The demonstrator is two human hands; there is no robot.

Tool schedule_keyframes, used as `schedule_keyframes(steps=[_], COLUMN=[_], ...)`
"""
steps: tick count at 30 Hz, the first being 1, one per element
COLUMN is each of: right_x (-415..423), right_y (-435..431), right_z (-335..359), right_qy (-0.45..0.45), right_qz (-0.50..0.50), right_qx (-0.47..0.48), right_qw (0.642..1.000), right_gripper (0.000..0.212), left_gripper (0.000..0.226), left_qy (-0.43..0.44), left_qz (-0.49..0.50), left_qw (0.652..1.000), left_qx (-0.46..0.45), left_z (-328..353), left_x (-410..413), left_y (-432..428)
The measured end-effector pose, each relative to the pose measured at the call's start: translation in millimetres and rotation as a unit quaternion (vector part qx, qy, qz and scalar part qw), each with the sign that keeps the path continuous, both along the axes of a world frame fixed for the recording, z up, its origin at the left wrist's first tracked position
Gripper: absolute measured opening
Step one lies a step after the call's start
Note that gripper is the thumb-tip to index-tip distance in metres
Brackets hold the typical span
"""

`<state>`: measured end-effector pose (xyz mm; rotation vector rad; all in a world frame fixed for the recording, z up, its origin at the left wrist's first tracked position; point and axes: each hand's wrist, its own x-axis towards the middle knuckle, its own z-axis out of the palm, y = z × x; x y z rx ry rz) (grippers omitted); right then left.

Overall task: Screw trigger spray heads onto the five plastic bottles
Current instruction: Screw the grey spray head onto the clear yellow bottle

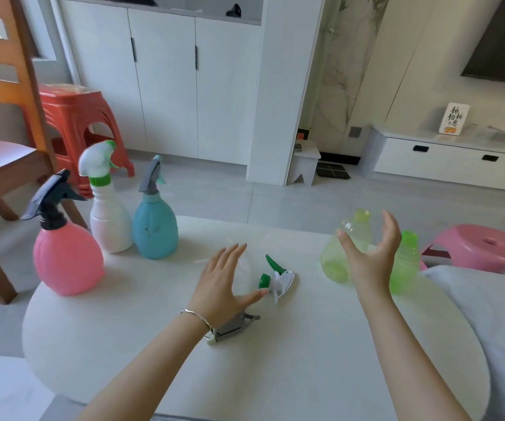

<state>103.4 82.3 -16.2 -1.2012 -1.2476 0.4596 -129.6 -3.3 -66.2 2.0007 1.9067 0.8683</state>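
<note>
I count three bottles capped far left; two remain. Right hand (pixel 369 256) open, fingers spread before pale yellow-green translucent plastic bottle (pixel 340 253), far right, no grip yet. Left hand (pixel 219 284) open, empty, hovering beside green-and-white trigger spray head (pixel 277 276) lying mid-table. Next: grasp both, align collar on neck.

Pink bottle (pixel 67 262) with black spray head (pixel 51 197); white bottle (pixel 110 221), white-green head (pixel 97 161); teal bottle (pixel 155 230), grey head (pixel 151 177); two translucent green bottles (pixel 346 252); loose green-white head (pixel 277 278); loose grey head (pixel 234 326); white table (pixel 275 360); red stool (pixel 78 117), pink stool (pixel 484 246)
</note>
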Motion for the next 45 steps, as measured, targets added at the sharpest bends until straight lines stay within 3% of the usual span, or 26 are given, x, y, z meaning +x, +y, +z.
schedule_keyframes(steps=[4,8,18,24,29,35,39,42,45], right_x=[9,9,-1,-43,-74,-81,-77,-78,-83], right_y=[16,25,14,-34,-69,-80,-81,-84,-86], right_z=[-16,-27,-2,21,17,4,-15,-30,-36], right_qy=[0.032,0.052,0.071,0.149,0.13,0.014,-0.188,-0.344,-0.39], right_qz=[0.017,0.024,0.014,0.211,0.335,0.407,0.412,0.42,0.412], right_qx=[-0.084,-0.112,-0.066,-0.12,-0.193,-0.214,-0.217,-0.217,-0.218], right_qw=[0.996,0.992,0.995,0.958,0.913,0.888,0.865,0.811,0.794], right_gripper=[0.087,0.084,0.065,0.06,0.071,0.066,0.051,0.054,0.057], left_gripper=[0.093,0.093,0.1,0.11,0.108,0.09,0.088,0.09,0.091], left_qy=[-0.015,-0.021,-0.063,-0.14,-0.186,-0.156,-0.17,-0.156,-0.146], left_qz=[-0.008,-0.021,-0.019,-0.015,-0.012,0.015,0.055,0.062,0.077], left_qw=[1.0,1.0,0.997,0.987,0.98,0.984,0.98,0.983,0.985], left_qx=[0.008,0.01,0.03,0.071,0.072,0.082,0.09,0.071,0.058], left_z=[-3,-5,5,15,24,25,27,21,14], left_x=[12,19,18,15,-1,-38,-75,-96,-108], left_y=[8,12,4,-12,-29,-53,-69,-81,-91])
